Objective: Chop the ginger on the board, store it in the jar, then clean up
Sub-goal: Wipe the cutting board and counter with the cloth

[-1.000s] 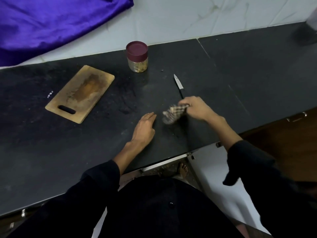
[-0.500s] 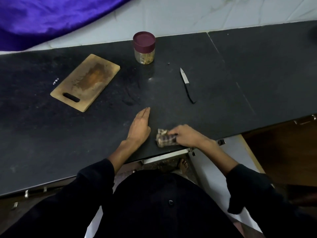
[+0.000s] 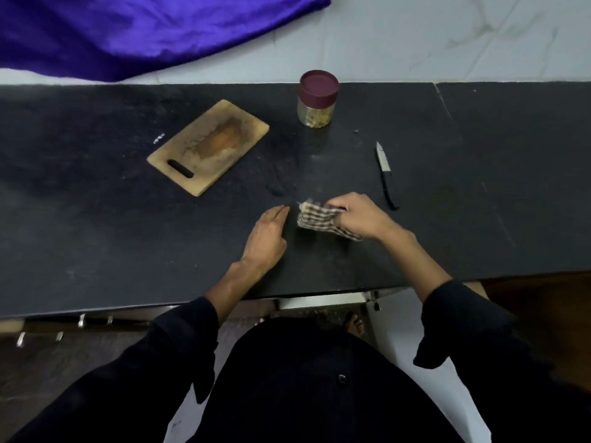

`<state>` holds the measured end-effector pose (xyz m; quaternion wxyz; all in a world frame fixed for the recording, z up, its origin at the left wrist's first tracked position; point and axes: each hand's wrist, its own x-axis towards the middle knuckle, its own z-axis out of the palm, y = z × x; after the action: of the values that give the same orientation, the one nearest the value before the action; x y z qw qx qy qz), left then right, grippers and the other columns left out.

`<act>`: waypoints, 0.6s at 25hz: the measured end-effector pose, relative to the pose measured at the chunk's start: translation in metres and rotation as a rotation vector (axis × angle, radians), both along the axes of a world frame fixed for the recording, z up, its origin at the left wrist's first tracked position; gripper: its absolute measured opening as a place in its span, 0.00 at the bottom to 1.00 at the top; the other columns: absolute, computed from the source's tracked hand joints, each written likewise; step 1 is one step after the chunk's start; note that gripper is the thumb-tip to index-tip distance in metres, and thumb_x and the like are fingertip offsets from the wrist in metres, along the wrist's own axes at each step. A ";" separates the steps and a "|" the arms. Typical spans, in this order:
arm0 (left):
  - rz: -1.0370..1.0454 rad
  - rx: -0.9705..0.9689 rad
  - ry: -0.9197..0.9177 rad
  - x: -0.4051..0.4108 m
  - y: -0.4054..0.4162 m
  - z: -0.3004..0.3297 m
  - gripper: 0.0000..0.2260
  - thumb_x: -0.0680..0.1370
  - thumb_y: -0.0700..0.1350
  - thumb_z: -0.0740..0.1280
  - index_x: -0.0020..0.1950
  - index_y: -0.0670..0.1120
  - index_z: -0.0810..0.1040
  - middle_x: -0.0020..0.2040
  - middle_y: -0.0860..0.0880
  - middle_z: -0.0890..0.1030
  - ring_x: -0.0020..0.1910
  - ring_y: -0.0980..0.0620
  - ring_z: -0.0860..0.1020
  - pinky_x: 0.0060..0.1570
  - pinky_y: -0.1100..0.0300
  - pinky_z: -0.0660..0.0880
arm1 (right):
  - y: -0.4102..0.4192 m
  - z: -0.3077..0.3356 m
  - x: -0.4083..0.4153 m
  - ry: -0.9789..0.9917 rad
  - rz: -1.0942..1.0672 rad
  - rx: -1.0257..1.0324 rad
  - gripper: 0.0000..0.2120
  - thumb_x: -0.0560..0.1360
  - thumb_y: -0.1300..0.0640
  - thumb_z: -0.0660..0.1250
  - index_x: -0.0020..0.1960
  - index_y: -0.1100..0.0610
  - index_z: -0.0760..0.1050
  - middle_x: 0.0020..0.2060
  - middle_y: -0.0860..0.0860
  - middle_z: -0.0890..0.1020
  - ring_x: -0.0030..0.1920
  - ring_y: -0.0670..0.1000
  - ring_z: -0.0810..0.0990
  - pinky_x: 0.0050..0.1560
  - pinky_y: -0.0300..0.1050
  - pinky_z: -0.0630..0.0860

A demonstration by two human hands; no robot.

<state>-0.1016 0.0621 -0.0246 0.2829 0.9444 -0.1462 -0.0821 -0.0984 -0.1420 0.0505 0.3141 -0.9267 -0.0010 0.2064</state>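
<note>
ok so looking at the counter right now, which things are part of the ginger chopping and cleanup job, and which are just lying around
Part of the job:
checked cloth, gripped by the right hand
left hand, flat on the counter
cutting board, stained
jar, lid on
knife

Just lying about:
purple fabric against the wall
small white bits left of the board

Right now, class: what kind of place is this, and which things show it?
Most likely a home kitchen: a dark stone counter, a wooden chopping board, a knife and a lidded jar.
</note>
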 end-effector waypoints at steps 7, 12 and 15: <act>0.258 0.044 -0.026 -0.019 0.082 -0.010 0.29 0.69 0.26 0.58 0.71 0.36 0.67 0.71 0.39 0.68 0.72 0.41 0.63 0.73 0.53 0.59 | 0.102 -0.038 0.032 -0.103 0.308 -0.040 0.15 0.77 0.66 0.62 0.59 0.57 0.81 0.50 0.55 0.79 0.54 0.59 0.78 0.51 0.48 0.72; 0.308 0.028 -0.018 -0.036 0.092 -0.011 0.28 0.70 0.26 0.57 0.71 0.37 0.67 0.71 0.40 0.68 0.72 0.42 0.62 0.72 0.53 0.59 | 0.098 -0.057 0.005 -0.002 0.624 -0.152 0.23 0.72 0.71 0.59 0.57 0.54 0.84 0.57 0.55 0.82 0.60 0.57 0.78 0.61 0.47 0.71; 0.219 0.019 -0.025 -0.034 0.070 -0.010 0.28 0.71 0.26 0.57 0.71 0.37 0.68 0.71 0.40 0.68 0.72 0.43 0.62 0.73 0.55 0.56 | 0.057 -0.058 -0.010 -0.005 0.714 -0.173 0.21 0.69 0.71 0.62 0.52 0.53 0.86 0.51 0.52 0.84 0.53 0.54 0.80 0.59 0.50 0.73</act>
<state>-0.1360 0.1322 -0.0342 0.2794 0.9583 -0.0449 -0.0400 -0.1081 -0.0852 -0.0072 0.1426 -0.8916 -0.3078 0.3000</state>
